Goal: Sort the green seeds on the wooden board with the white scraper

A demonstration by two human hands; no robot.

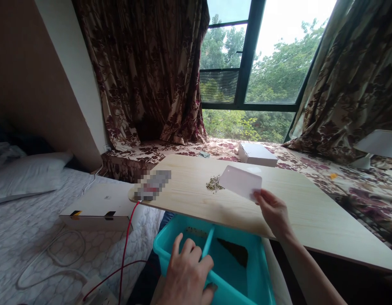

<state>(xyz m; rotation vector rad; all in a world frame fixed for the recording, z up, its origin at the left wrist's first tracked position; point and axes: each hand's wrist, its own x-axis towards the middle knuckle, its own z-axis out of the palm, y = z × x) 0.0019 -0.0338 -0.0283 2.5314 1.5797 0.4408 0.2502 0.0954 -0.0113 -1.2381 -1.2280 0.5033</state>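
1. Your right hand (274, 212) is pinching a thin white card (240, 182) by its near right corner, thumb and fingers closing narrowly on it.
2. You are holding that card over the pale wooden tabletop (310, 212), its left end lining up against a small pile of grains (213, 183); whether it is touching them, you cannot tell from here.
3. Your left hand (189, 271) is resting on the turquoise divided bin (261, 271), its fingers spreading and curling over the left compartment; how firmly they are gripping, you cannot tell.
4. The bin is sitting just below the tabletop's near edge; dark material (237, 253) is lying in its right compartment, and scattered specks (196, 231) are lying in its left one.
5. Beyond the tabletop, a white box (258, 154) is lying on the patterned window ledge (218, 146).
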